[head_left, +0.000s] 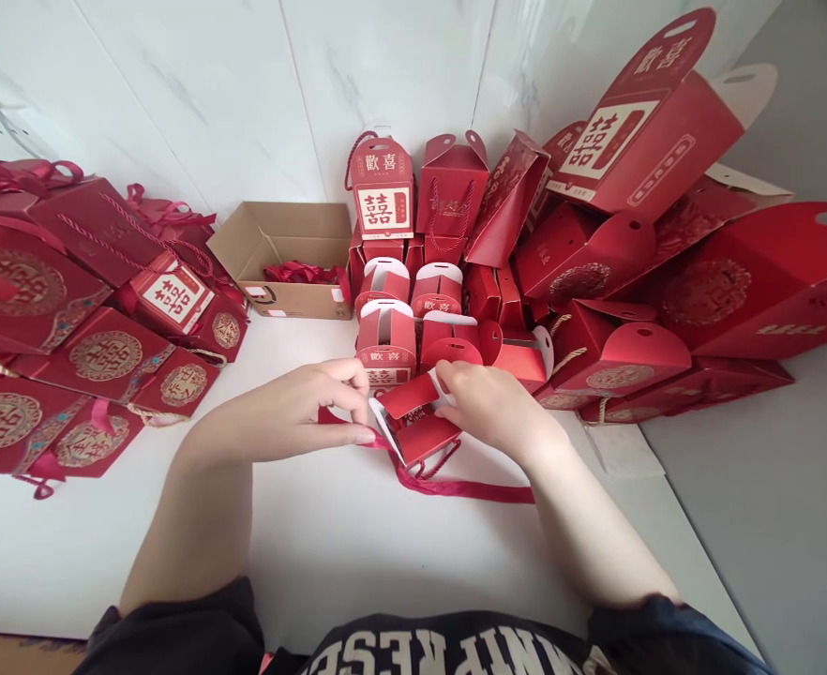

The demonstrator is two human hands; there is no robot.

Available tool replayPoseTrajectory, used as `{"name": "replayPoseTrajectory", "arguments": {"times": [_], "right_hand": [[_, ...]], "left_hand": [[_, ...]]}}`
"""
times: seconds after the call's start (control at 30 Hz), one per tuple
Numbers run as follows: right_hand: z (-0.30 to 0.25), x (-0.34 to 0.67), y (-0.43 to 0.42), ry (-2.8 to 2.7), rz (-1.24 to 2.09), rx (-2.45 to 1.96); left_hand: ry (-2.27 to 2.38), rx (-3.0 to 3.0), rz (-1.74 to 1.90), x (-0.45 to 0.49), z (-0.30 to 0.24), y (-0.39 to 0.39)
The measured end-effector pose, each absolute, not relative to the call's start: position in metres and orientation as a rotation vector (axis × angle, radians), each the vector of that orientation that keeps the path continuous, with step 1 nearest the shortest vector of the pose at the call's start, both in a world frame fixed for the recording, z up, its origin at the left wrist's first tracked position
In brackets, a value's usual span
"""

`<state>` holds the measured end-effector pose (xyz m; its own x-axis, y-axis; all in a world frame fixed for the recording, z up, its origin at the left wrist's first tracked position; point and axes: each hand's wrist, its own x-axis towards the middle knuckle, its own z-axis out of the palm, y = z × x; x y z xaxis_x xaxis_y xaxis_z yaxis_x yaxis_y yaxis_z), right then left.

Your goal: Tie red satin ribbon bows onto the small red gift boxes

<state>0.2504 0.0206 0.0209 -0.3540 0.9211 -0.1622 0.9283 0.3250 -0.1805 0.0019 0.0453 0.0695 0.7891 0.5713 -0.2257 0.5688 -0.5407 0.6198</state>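
Between the hands [325,408] [488,403] tilts an open red box [431,439], apparently touching both

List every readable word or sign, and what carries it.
"歡喜": upright centre box, tilted top-right box, front small box, small box behind.
"囍": first three (third partly hidden), white-labelled left box, left stack's round gold emblems.
Shirt: cut-off letters, not fully legible.
Too small or blurred: lettering inside held box, mark on cardboard box, remaining print.
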Motion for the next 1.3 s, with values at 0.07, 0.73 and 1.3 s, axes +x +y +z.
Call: {"name": "replayPoseTrajectory", "arguments": {"times": [0.07,0.73,1.3], "right_hand": [[0.023,0.253,0.019,2.556,-0.435,1.784],[0.026,0.255,0.022,2.915,-1.735,1.455],[0.056,0.342,0.009,2.961,-1.747,0.259]], "left_hand": [[0.84,2.267,-0.07,0.002,0.07,0.044],[0.821,2.06,0.139,0.02,0.05,0.057],[0.855,1.702,0.147,0.016,0.07,0.036]]}}
